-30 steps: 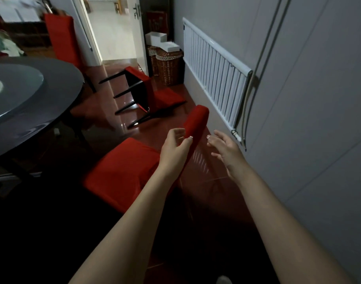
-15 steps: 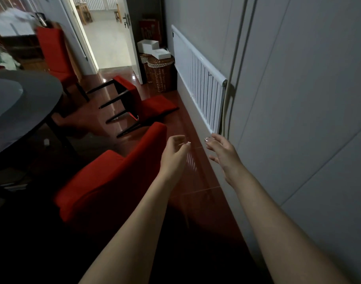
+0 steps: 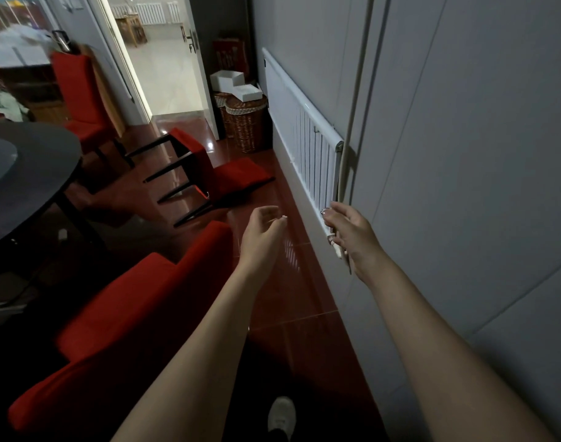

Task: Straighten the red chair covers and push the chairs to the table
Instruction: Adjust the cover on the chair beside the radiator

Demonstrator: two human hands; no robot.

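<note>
A chair in a red cover (image 3: 129, 314) stands upright at lower left, its seat facing the dark round table (image 3: 27, 173). My left hand (image 3: 263, 231) hovers just right of its backrest top, fingers loosely curled, holding nothing. My right hand (image 3: 349, 231) is raised near the wall, fingers relaxed and empty. A second red-covered chair (image 3: 205, 167) lies tipped over on the floor ahead, its black legs pointing left. A third red chair (image 3: 78, 97) stands upright at the far side of the table.
A white radiator (image 3: 304, 135) runs along the grey wall on the right. Wicker baskets (image 3: 247, 122) with white boxes on top stand by the open door (image 3: 164, 65). The red tiled floor (image 3: 291, 282) runs between chair and wall. My shoe (image 3: 280, 416) shows at the bottom.
My left hand has let go of the near chair's backrest, and both hands have moved forward and apart. The view has shifted toward the tipped chair.
</note>
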